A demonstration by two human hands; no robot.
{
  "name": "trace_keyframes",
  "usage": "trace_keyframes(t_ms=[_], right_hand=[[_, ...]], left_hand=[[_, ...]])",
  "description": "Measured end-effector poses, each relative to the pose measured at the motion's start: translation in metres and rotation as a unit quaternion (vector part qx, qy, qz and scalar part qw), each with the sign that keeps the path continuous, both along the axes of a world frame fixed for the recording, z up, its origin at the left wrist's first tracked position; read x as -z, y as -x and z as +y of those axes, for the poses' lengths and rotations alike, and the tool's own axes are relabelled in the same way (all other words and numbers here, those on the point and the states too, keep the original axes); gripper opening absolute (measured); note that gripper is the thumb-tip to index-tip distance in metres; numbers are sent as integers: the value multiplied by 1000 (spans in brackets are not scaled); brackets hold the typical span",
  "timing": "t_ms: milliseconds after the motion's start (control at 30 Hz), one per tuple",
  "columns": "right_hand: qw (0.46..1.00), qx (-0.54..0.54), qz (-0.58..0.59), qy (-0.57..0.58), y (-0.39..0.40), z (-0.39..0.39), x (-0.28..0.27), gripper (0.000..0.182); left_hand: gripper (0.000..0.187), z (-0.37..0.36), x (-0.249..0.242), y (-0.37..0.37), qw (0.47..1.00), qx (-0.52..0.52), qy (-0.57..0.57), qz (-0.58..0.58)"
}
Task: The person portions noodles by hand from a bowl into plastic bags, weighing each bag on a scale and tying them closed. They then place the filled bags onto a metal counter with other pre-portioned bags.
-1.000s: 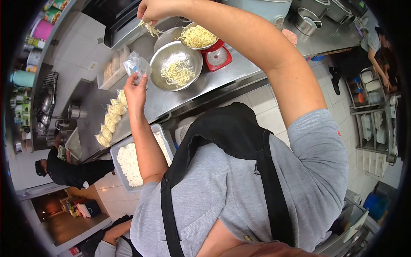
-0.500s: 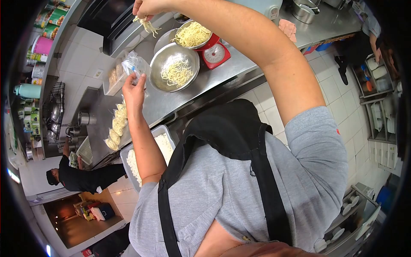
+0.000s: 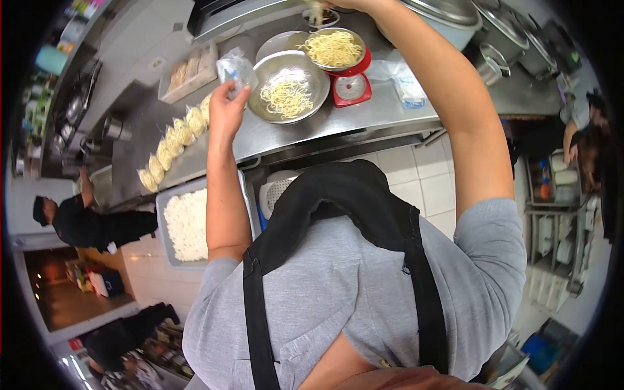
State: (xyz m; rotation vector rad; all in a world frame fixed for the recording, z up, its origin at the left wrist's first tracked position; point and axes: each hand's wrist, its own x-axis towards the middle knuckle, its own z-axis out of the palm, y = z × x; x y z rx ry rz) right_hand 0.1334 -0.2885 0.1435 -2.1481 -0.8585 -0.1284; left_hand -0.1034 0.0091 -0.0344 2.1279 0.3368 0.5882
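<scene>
My left hand (image 3: 227,110) pinches a clear plastic bag (image 3: 235,70) beside a wide steel bowl (image 3: 260,114) with a smaller heap of noodles (image 3: 286,97) in it. At the top edge, my right hand (image 3: 351,4) is partly cut off, its fingers closed on a few hanging noodles (image 3: 317,13). These hang over a small dark-filled bowl (image 3: 325,19), behind the red kitchen scale (image 3: 351,90). A pan of yellow noodles (image 3: 333,49) sits on the scale.
Bagged noodle portions (image 3: 174,140) line the steel counter (image 3: 273,140). A grey tub (image 3: 172,250) of white food stands below. A plastic container (image 3: 188,73) is at the back left, large pots (image 3: 448,16) at the right. Co-workers (image 3: 91,214) stand farther off.
The view has turned and shifted. My right hand, still with noodles, has moved rightward past the wide bowl to behind the scale. My left hand keeps the bag.
</scene>
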Motion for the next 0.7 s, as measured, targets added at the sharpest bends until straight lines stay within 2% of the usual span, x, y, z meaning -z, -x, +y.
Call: trace_keyframes(t_ms=[33,100,133,167,200,267,333,367,433,467,500,567,633,667,700], right_hand=[[999,-4,-26,31,-3,-3,8,24],[978,-23,-16,206,5,-14,8,27],[981,-43,124,146,-26,-12,54,37],[967,-108,15,233,-52,-11,69,44],[963,-93,25,252,-55,-9,81,39],[958,-75,-4,276,-51,-3,96,43],[962,-78,3,261,-62,3,129,46],[959,-95,6,265,-59,5,136,54],[961,-95,-42,257,-52,14,161,52],[967,-94,-71,228,-44,15,170,50],[966,-99,-67,227,-43,12,174,50],[930,-166,-70,320,-37,4,164,47],[922,-206,-51,324,-46,-11,152,48],[911,-244,-32,330,-56,-22,150,48],[927,-252,-50,273,-64,-35,150,48]], left_hand=[[61,1,8,-3,1000,-8,3,-7],[59,-16,17,-14,998,-3,60,-4],[56,-27,21,-21,994,15,109,4],[56,-34,38,-37,995,19,100,9],[55,-43,55,-55,995,24,91,15],[57,-78,65,-86,994,10,110,20],[56,-107,80,-121,997,-32,72,4],[56,-119,75,-127,996,-36,78,7],[48,-137,60,-142,979,0,177,102],[48,-146,52,-146,978,-4,179,104],[43,-154,46,-148,962,6,262,74],[37,-160,49,-157,923,5,383,36],[37,-154,69,-170,920,20,391,26],[37,-154,60,-169,915,39,402,14],[37,-157,53,-166,905,30,422,53]])
